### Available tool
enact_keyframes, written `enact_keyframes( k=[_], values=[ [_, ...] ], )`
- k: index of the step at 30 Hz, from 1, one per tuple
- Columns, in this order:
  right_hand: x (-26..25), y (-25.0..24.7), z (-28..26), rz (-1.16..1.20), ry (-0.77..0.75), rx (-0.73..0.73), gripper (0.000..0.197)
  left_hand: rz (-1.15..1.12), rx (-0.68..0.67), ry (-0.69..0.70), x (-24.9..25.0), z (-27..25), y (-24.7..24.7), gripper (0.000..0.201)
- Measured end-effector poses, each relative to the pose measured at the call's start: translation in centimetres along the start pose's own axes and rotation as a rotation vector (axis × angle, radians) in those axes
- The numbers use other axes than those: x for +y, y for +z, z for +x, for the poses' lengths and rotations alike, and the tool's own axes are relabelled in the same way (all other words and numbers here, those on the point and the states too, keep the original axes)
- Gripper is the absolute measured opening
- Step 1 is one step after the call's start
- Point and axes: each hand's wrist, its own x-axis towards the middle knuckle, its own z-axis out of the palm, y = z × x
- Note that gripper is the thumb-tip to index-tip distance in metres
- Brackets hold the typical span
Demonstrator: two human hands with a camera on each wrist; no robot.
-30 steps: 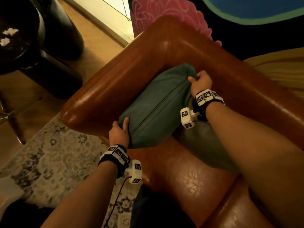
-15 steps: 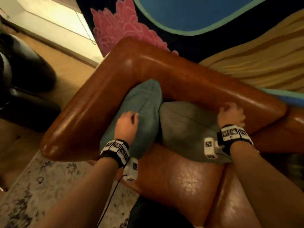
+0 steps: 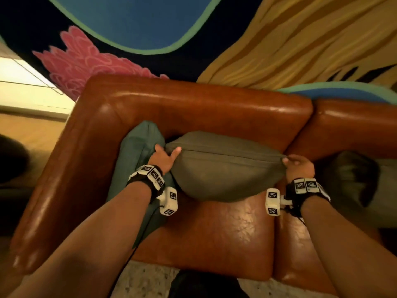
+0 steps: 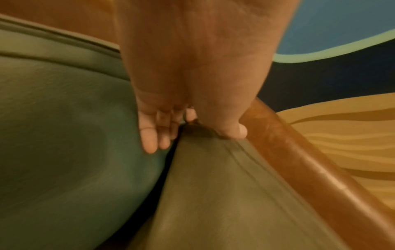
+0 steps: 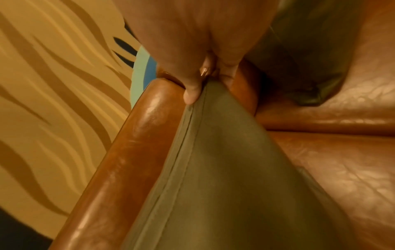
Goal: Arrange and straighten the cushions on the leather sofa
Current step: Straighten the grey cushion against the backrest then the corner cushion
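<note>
A painted mural wall (image 3: 279,39) in blue, pink and yellow; wooden floor (image 3: 32,130) at left.

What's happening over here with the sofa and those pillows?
A person is tidying cushions on a brown leather sofa. Both hands hold the olive-grey cushion by its top corners: the left hand at one, the right hand pinching the other. It stands against the backrest. A teal cushion leans in the corner beside it.

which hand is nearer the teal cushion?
Left. The left hand rests its fingers against the teal cushion while holding the grey cushion's corner; the right hand pinches its far corner.
</note>
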Motion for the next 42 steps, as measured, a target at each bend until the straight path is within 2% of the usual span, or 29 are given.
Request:
enact_keyframes(
  k=[3, 5, 8, 11, 13, 17, 22, 26, 28, 30, 31, 33, 34, 36, 37, 40, 42],
  values=[
    [0.5, -0.1, -0.4, 0.047, 0.005, 0.037, 0.027, 0.067, 0.122, 0.095, 1.3, 0.5, -0.8, 0.074],
    [0.9, 0.0, -0.5, 0.062, 0.037, 0.032, 0.033, 0.056, 0.097, 0.121, 1.8, 0.7, -1.0, 0.069],
    [1.5, -0.2, -0.3, 0.049, 0.081, -0.017, 0.042, -0.034, 0.011, 0.073, 1.6, 1.3, -1.1, 0.059],
    [1.3, -0.3, -0.3, 0.046, 0.01, 0.017, 0.039, -0.17, 0.113, 0.157, 1.7, 1.6, -1.9, 0.046],
    [1.1, -0.3, -0.8, 0.064, -0.047, 0.058, 0.036, -0.25, 0.162, 0.198, 1.8, 1.0, -2.5, 0.044],
    [2.1, 0.1, -1.4, 0.077, -0.01, 0.034, 0.034, -0.348, 0.197, 0.115, 0.2, -0.1, -1.9, 0.046],
    [1.9, -0.4, -0.5, 0.147, -0.021, 0.039, 0.033, -0.317, 0.316, 0.214, 1.0, -0.2, -1.5, 0.036],
    [1.8, -0.4, -1.2, 0.011, -0.013, 0.011, 0.035, -0.274, 0.293, 0.168, -0.7, 0.2, -0.9, 0.039],
    [1.0, -0.1, -2.1, -0.136, -0.087, 0.051, 0.042, -0.112, 0.354, 0.194, -0.5, 0.0, 0.1, 0.039],
    [-0.1, 1.5, -4.3, -0.322, -0.387, 0.073, 0.055, 0.186, 0.514, 0.349, 0.7, -1.0, 1.9, 0.039],
    [-0.4, 2.8, -5.9, -0.446, -0.584, 0.04, 0.06, 0.319, 0.522, 0.504, 1.6, -2.0, 3.0, 0.041],
    [-0.8, 6.2, -9.4, -0.624, -0.89, -0.144, 0.068, 0.556, 0.364, 0.829, 3.3, -4.3, 6.0, 0.049],
    [-0.8, 7.8, -11.1, -0.695, -0.956, -0.251, 0.07, 0.633, 0.226, 0.92, 3.7, -5.1, 7.5, 0.055],
    [-0.4, 10.0, -12.6, -0.827, -0.938, -0.38, 0.073, 0.744, 0.002, 0.886, 3.5, -5.7, 8.9, 0.064],
    [0.1, 10.3, -12.5, -0.888, -0.895, -0.394, 0.075, 0.785, -0.036, 0.836, 2.7, -5.1, 8.7, 0.066],
    [2.0, 8.1, -9.6, -1.052, -0.819, -0.38, 0.08, 0.945, 0.04, 0.77, -0.7, -2.7, 5.8, 0.071],
    [3.0, 5.2, -7.0, -1.085, -0.768, -0.349, 0.083, 0.951, 0.097, 0.643, -2.4, -1.9, 2.8, 0.072]
  ],
)
